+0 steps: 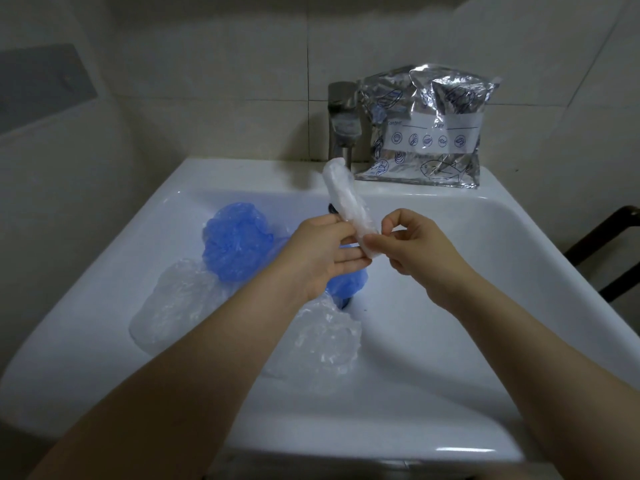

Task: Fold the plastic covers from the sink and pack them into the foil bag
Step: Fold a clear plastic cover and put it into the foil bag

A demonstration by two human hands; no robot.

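Observation:
A clear plastic cover folded into a narrow strip [346, 199] stands up over the white sink [485, 237]. My left hand [322, 251] holds its lower end from the left, and my right hand [412, 244] pinches the same end from the right. In the basin lie a crumpled blue cover [235, 244], a second blue cover [346, 282] partly hidden under my left hand, a clear cover [176, 299] at the left and another clear cover [322, 344] between my forearms. The silver foil bag [426, 129] stands on the sink's back ledge at the right.
A metal tap [343, 123] rises at the back of the sink, just left of the foil bag. Tiled walls close in behind and at the left. A dark frame [606, 251] shows beyond the sink's right edge.

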